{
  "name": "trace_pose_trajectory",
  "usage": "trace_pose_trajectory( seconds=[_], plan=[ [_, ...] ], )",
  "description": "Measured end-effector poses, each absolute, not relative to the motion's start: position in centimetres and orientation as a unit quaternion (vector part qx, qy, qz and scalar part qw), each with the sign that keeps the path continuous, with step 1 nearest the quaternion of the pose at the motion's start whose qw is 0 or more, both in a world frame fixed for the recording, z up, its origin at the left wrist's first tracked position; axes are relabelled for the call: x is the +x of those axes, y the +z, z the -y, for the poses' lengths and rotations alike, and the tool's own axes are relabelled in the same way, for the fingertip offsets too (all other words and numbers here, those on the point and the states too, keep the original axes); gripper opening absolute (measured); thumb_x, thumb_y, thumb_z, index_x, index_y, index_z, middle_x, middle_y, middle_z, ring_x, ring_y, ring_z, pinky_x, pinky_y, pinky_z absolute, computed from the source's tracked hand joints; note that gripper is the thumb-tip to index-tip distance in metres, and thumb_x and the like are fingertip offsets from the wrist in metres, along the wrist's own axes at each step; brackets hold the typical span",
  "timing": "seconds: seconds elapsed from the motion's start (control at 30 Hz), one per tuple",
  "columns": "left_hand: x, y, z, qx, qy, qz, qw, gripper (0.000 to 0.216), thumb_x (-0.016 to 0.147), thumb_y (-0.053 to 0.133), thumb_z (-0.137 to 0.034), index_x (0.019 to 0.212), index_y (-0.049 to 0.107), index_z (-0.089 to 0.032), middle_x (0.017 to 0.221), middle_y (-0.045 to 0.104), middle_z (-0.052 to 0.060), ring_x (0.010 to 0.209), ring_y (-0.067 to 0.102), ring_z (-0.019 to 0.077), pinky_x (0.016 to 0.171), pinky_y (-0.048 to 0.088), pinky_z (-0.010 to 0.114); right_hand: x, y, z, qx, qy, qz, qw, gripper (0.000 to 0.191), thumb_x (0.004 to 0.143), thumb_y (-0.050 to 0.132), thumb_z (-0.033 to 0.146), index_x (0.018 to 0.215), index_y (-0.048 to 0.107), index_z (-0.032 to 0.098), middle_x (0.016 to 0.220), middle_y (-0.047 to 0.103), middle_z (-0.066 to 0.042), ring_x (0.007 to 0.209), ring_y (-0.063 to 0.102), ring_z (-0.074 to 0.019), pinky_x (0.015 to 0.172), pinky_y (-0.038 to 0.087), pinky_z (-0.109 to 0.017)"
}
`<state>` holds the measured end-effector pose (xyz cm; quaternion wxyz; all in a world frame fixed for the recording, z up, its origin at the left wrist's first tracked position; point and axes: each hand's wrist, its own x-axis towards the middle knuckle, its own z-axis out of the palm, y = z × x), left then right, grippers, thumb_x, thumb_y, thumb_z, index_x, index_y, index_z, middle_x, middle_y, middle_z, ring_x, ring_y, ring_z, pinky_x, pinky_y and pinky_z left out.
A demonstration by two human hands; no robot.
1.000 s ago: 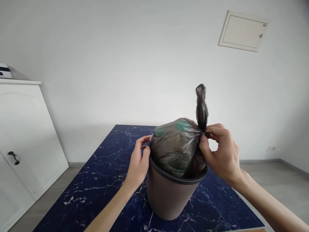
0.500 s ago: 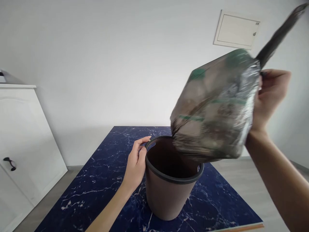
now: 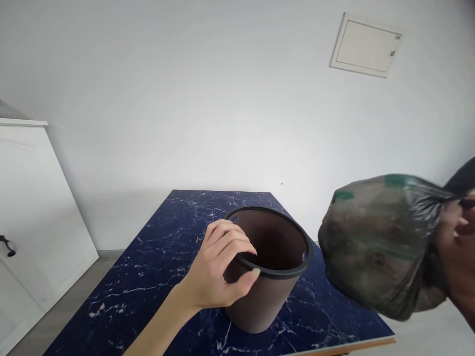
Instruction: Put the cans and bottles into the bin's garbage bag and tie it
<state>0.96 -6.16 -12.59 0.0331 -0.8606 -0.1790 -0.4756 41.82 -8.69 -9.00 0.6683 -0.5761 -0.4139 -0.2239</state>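
Observation:
A brown trash can (image 3: 260,306) with a dark rim stands upright on the table, and its visible inside is dark. My left hand (image 3: 222,264) is curled over the can's near-left rim, fingers on the inner side and thumb outside. At the far right, my right hand (image 3: 458,242) grips the gathered neck of a filled, see-through black garbage bag (image 3: 374,247). The bag hangs in the air right of the can, apart from it. Green-marked contents show through the plastic. Blur and the picture's edge partly hide the right hand.
A blue marble-patterned table (image 3: 148,267) lies below, with a wood-coloured front edge. On the left stands a white cabinet (image 3: 33,207) with a black handle. A white panel (image 3: 365,45) is set in the wall behind.
My right hand has swung the garbage bag down and right, away from above the can. My left hand has shifted along the rim towards me.

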Motion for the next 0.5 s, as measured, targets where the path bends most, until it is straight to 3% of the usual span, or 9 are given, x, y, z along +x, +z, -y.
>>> trace_pose_trajectory(
  seconds=[0.07,0.2,0.37,0.5],
  plan=[
    [1.0,-12.6,6.2,-0.861,-0.475,0.176,0.039,0.022,0.092,0.073,-0.039,0.108,0.063,-0.027,0.099,0.074,0.003,0.103,0.067,0.0261,0.109,0.044,0.049,41.3,-11.2,8.5,-0.605,-0.239,0.384,0.655,0.032,0.076,0.071,0.04,0.096,0.049,0.028,0.096,0.065,-0.013,0.094,0.077,-0.0401,0.063,0.055,-0.049],
    [1.0,-13.0,6.2,-0.85,-0.494,0.177,0.059,0.037,0.089,0.079,-0.05,0.113,0.062,-0.027,0.103,0.072,0.005,0.103,0.066,0.0265,0.107,0.046,0.049,40.5,-15.6,8.0,-0.659,-0.206,0.371,0.62,0.024,0.085,0.061,0.041,0.101,0.047,0.029,0.104,0.069,-0.015,0.1,0.078,-0.0435,0.071,0.06,-0.051],
    [1.0,-13.3,6.2,-0.856,-0.484,0.17,0.062,0.038,0.088,0.082,-0.047,0.112,0.061,-0.027,0.105,0.071,0.005,0.104,0.066,0.0267,0.106,0.046,0.049,40.3,-20.3,7.1,-0.647,-0.123,0.33,0.677,0.029,0.088,0.065,0.046,0.103,0.045,0.031,0.115,0.065,-0.015,0.11,0.073,-0.0455,0.081,0.061,-0.055],
    [1.0,-13.5,6.1,-0.858,-0.481,0.173,0.054,0.036,0.089,0.083,-0.04,0.113,0.06,-0.026,0.105,0.072,0.005,0.105,0.066,0.0264,0.106,0.046,0.049,40.4,-23.3,5.7,-0.682,-0.098,0.312,0.655,0.038,0.093,0.051,0.054,0.113,0.049,0.021,0.125,0.062,-0.023,0.116,0.07,-0.0445,0.086,0.061,-0.054]
  ],
)
